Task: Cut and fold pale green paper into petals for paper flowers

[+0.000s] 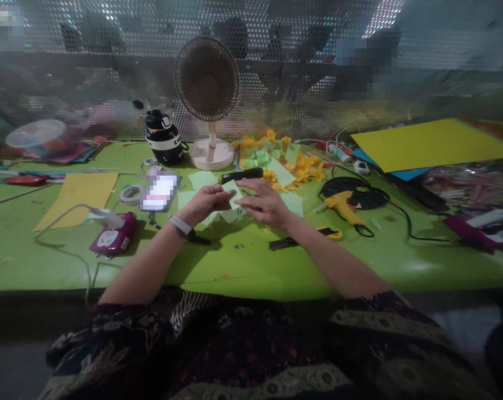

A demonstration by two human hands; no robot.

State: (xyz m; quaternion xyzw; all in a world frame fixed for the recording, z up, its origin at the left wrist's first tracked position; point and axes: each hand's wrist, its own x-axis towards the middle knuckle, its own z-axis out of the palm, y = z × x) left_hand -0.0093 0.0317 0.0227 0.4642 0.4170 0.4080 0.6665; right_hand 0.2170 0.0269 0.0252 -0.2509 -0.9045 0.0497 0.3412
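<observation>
Above the middle of the desk, my left hand [212, 202] pinches a small piece of light green paper [233, 195] between thumb and fingers. My right hand [270, 203] is at the paper's right side, fingers stretched and apart, their tips at or near its edge; whether they touch it I cannot tell. More light green paper pieces [204, 179] lie beneath and around both hands. Just behind the hands is a black stapler-like tool [242, 175]. A utility knife [287, 243] with a yellow end lies partly under my right forearm.
Yellow paper flowers [312, 168] are piled behind my right hand. A fan [207, 80], a black bottle [163, 138] and a phone [160, 191] stand or lie left of centre. Rightward are a yellow glue gun [345, 208] and yellow sheets [438, 144]. A purple power strip [113, 235] sits left.
</observation>
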